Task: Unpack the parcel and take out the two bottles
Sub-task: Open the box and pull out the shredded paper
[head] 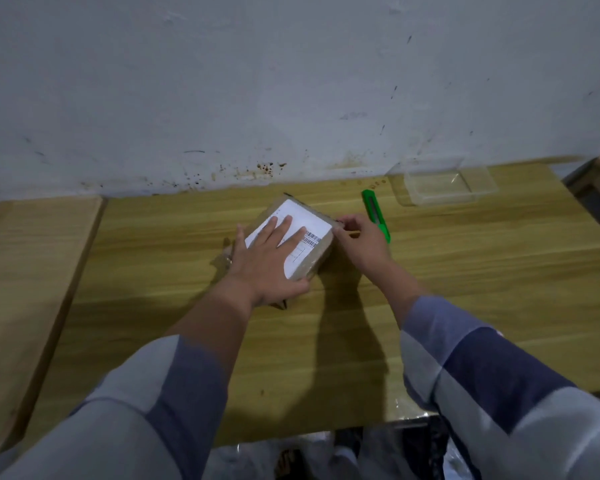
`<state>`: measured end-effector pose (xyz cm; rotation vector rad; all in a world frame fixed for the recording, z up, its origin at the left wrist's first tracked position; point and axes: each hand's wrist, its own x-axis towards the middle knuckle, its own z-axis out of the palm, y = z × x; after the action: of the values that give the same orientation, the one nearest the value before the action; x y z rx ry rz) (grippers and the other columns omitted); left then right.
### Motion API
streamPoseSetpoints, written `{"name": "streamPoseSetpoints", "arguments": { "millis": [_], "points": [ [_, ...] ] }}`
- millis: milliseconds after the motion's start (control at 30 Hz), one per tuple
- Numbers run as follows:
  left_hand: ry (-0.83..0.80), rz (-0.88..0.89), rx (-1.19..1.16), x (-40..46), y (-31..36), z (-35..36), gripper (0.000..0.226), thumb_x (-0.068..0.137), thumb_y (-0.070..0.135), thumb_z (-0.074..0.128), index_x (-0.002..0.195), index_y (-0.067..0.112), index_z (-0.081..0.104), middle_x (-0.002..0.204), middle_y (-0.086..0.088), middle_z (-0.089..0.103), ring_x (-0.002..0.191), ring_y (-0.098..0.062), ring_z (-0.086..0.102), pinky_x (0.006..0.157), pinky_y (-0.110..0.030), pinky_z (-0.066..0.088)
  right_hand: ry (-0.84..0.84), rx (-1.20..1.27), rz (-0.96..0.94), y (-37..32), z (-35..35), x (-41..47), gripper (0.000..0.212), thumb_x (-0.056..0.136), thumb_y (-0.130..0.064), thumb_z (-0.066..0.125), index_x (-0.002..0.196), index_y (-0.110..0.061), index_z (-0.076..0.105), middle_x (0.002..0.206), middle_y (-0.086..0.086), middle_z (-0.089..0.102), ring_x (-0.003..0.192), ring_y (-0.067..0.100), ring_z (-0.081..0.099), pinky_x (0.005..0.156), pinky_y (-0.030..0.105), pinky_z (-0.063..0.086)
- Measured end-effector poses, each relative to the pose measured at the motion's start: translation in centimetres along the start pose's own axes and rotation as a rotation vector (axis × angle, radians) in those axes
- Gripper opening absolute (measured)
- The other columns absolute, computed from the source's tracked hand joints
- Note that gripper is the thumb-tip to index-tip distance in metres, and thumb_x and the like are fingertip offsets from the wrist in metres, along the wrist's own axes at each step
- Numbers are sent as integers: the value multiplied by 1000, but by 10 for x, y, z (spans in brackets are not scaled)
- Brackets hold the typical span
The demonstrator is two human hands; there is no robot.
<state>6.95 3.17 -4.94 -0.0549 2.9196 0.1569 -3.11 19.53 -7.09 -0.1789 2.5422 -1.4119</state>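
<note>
A small brown cardboard parcel [321,249] with a white shipping label lies closed on the wooden table [465,271], wrapped in clear tape. My left hand [271,261] lies flat on top of it, fingers spread over the label, thumb at the near edge. My right hand [359,240] is at the parcel's right far corner, fingertips pinched on its edge, probably on tape. The bottles are hidden from view. A green utility knife [376,214] lies on the table just behind my right hand, untouched.
A clear plastic container [444,185] sits at the back right near the stained wall. A second, lighter tabletop [32,271] adjoins on the left. Another surface edge shows at the far right. Plastic bags lie below the table's front edge.
</note>
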Motion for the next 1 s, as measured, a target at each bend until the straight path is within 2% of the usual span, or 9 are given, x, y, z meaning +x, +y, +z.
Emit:
{"name": "streamPoseSetpoints", "arguments": {
  "millis": [133, 267, 333, 367, 433, 500, 567, 767, 1000],
  "points": [
    [89, -1, 3, -27, -12, 4, 81, 81, 67, 36, 151, 39, 6, 162, 5, -6, 148, -16, -10, 115, -62, -4, 60, -57, -49, 11, 2, -46, 38, 87, -28, 58, 125, -32, 57, 110, 4, 62, 93, 18, 62, 86, 35, 51],
    [211, -260, -222, -51, -30, 24, 94, 82, 66, 51, 152, 28, 1, 162, 2, -4, 149, -25, -1, 116, -57, 6, 125, -89, -81, 16, 13, -92, 41, 89, -31, 57, 130, -30, 54, 104, 2, 49, 99, 23, 59, 90, 38, 51],
    [195, -402, -592, -57, -38, 34, 101, 79, 59, 62, 151, 27, -1, 161, -2, 11, 147, -28, 16, 116, -55, 21, 89, -141, -101, 20, 18, -109, 50, 87, -34, 62, 135, -30, 48, 116, 2, 45, 106, 18, 54, 94, 34, 49],
    [189, -402, -738, -60, -39, 37, 99, 79, 54, 65, 151, 29, 3, 158, -4, 24, 143, -28, 27, 113, -53, 30, 63, -182, -120, 21, 20, -113, 54, 85, -34, 64, 136, -31, 46, 127, 4, 42, 114, 18, 50, 97, 34, 46],
    [221, -340, -826, -64, -34, 39, 82, 84, 44, 65, 149, 30, 18, 145, -2, 47, 132, -24, 45, 106, -48, 41, 24, -242, -153, 19, 20, -110, 57, 85, -32, 66, 137, -36, 44, 151, 7, 27, 134, 24, 37, 108, 37, 37],
    [292, -325, -861, -65, -29, 36, 66, 88, 36, 63, 146, 28, 32, 137, -1, 56, 124, -21, 52, 102, -44, 45, -33, -335, -191, 13, 17, -100, 54, 85, -32, 65, 136, -37, 46, 159, 5, 14, 143, 25, 24, 113, 38, 28],
    [339, -342, -836, -64, -27, 37, 59, 89, 36, 63, 142, 26, 40, 130, -2, 61, 118, -21, 57, 98, -42, 48, -84, -433, -239, 9, 12, -92, 47, 86, -34, 64, 132, -34, 52, 159, -1, 17, 143, 22, 26, 113, 39, 30],
    [385, -358, -762, -61, -26, 43, 46, 87, 35, 65, 130, 23, 54, 113, -2, 70, 99, -22, 64, 81, -34, 51, -73, -327, -261, 10, 0, -85, 33, 86, -32, 64, 118, -26, 66, 151, 2, 38, 135, 21, 42, 110, 36, 37],
    [408, -355, -771, -59, -27, 46, 44, 85, 37, 67, 126, 24, 57, 109, -1, 71, 96, -22, 65, 82, -40, 53, 20, -349, -350, 5, -1, -83, 29, 89, -30, 61, 115, -23, 68, 145, 7, 45, 128, 22, 51, 100, 32, 44]
  ]
}}
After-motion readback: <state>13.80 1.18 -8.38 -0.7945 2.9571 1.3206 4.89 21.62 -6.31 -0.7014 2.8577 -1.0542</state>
